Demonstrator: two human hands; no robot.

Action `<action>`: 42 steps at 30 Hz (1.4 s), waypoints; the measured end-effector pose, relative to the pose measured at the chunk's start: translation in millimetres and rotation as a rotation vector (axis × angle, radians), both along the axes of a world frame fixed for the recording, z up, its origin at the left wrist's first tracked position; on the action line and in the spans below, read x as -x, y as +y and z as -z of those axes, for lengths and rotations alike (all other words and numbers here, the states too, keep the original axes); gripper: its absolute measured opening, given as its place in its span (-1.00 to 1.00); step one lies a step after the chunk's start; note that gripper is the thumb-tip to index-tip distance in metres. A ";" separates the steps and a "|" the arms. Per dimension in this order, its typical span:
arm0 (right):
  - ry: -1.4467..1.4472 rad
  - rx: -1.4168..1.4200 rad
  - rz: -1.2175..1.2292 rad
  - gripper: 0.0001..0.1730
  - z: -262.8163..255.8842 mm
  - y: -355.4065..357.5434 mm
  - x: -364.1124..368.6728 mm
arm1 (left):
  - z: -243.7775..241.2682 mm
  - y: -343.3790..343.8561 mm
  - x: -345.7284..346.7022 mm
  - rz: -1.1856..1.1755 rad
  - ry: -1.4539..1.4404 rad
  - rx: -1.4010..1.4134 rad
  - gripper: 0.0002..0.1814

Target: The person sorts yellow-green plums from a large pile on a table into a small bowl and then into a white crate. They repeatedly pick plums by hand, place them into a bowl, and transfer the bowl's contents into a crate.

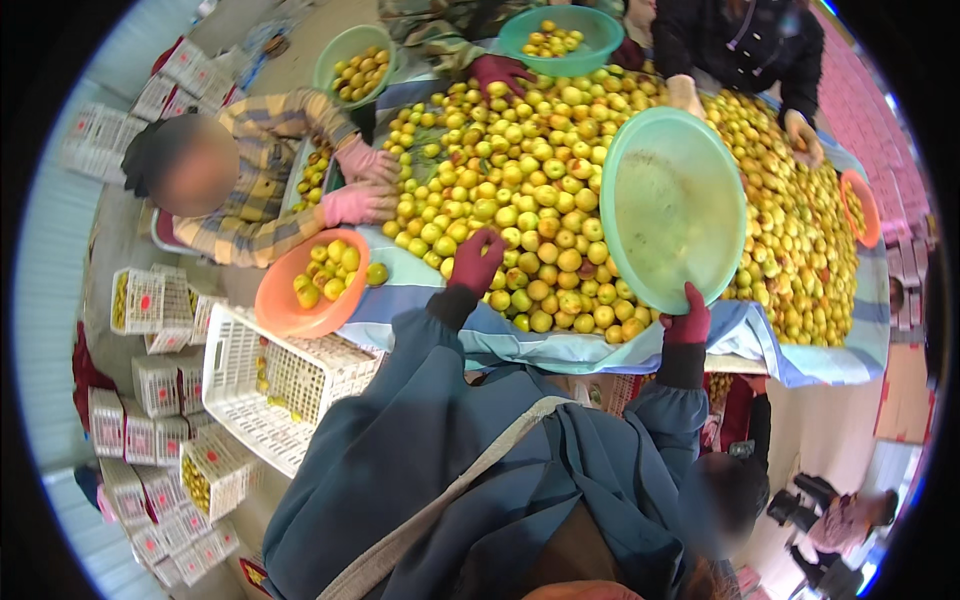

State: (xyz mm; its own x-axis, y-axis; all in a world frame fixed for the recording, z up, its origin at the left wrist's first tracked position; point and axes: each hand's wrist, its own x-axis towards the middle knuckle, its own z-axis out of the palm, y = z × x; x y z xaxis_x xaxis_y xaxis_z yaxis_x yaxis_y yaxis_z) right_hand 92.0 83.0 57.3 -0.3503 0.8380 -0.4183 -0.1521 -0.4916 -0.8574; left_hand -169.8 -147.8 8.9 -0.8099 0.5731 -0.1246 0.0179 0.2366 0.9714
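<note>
A large heap of yellow-green round fruit [555, 195] covers a table spread with a blue and white striped cloth [420, 300]. My right hand [686, 319], in a dark red glove, grips the lower rim of a pale green plastic basin [673, 210], which is tilted up over the heap and holds no fruit. My left hand [478, 262], gloved alike, hovers at the near edge of the heap with its fingers curled; whether it holds anything is hard to tell. An orange basin [274, 300] with some of the fruit rests at the table's near left corner.
A white plastic crate [225, 390] with a few fruits stands tilted at my left. Co-workers' hands reach into the heap from the left [364, 184], far side [501, 73] and right [802, 139]. Green basins of fruit [611, 37] lie beyond. Stacked crates [157, 375] fill the far left.
</note>
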 end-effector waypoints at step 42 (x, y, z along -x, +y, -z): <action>-0.699 -1.211 -0.229 -0.82 46.6 -46.4 -31.3 | -7.1 203.8 -17.9 0.440 0.932 0.619 -0.77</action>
